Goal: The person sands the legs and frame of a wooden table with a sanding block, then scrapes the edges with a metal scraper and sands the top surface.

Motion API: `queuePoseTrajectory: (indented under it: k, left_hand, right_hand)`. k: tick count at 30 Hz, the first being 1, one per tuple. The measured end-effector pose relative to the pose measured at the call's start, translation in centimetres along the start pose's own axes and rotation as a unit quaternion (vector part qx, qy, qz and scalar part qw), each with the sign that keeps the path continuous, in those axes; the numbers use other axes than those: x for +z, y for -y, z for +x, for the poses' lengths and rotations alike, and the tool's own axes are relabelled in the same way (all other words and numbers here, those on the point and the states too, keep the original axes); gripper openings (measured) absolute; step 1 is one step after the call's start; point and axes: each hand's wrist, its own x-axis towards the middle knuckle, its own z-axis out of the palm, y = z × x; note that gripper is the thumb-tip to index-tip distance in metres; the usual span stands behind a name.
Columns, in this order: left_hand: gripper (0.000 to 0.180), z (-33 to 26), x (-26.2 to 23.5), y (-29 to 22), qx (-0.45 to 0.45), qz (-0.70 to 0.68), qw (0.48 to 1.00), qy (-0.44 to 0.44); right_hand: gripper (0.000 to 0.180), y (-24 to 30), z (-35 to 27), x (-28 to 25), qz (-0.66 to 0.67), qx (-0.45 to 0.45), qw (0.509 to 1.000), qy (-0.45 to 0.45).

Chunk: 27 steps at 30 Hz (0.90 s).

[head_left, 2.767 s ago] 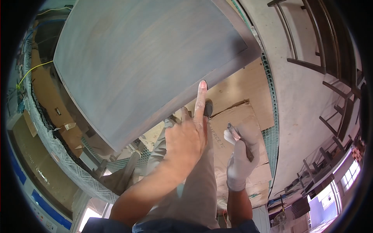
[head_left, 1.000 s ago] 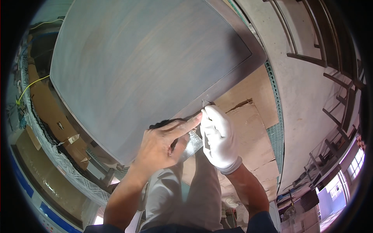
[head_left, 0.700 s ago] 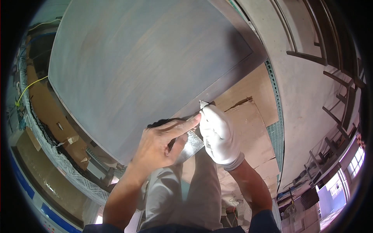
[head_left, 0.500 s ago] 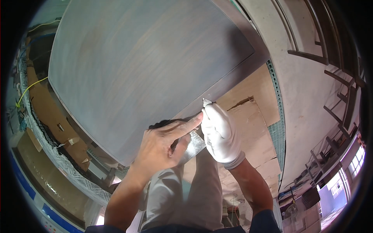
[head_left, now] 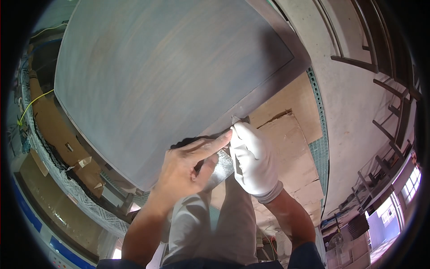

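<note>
A large flat panel with a blue-grey, streaky surface and a raised border lies ahead of me. My left hand is bare and closed around a shiny metal plate, below the panel's near edge. Its index finger stretches out to the fingertips of the other hand. My right hand, in a white glove, pinches a small blade whose pale pointed tip shows at the border of the panel. Most of this blade is hidden by the glove, so its exact kind does not show.
Cardboard lies low at the right of the panel, beside a green perforated strip. More torn cardboard and plastic wrap are on the left. Dark wooden frames stand along the far right.
My right hand has shifted slightly down and left, and the blade tip has moved with it. The left hand stays nearly in place, still holding the metal plate.
</note>
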Motion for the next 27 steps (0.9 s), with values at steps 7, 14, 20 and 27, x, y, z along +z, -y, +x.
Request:
queuePoseTrajectory:
  k: [7, 14, 20, 27]
  left_hand:
    - [0.058, 0.3, 0.1, -0.3, 0.003, 0.004, 1.0, -0.008]
    - [0.056, -2.6, 0.8, 0.9, -0.061, -0.099, 0.993, -0.025]
    - [0.041, -7.4, 2.1, 1.9, -0.107, -0.213, 0.97, 0.04]
    - [0.009, -9.7, 5.0, -2.0, -0.175, -0.193, 0.965, -0.034]
  right_hand:
    - [0.034, -0.4, -0.4, -0.3, -0.046, -0.011, 0.999, 0.011]
    - [0.042, 1.7, -1.9, -1.8, -0.023, -0.081, 0.994, -0.065]
    - [0.043, 3.3, -5.1, -2.1, 0.251, 0.036, 0.967, -0.01]
    - [0.052, 4.3, -11.1, -1.3, 0.501, 0.313, 0.807, -0.007]
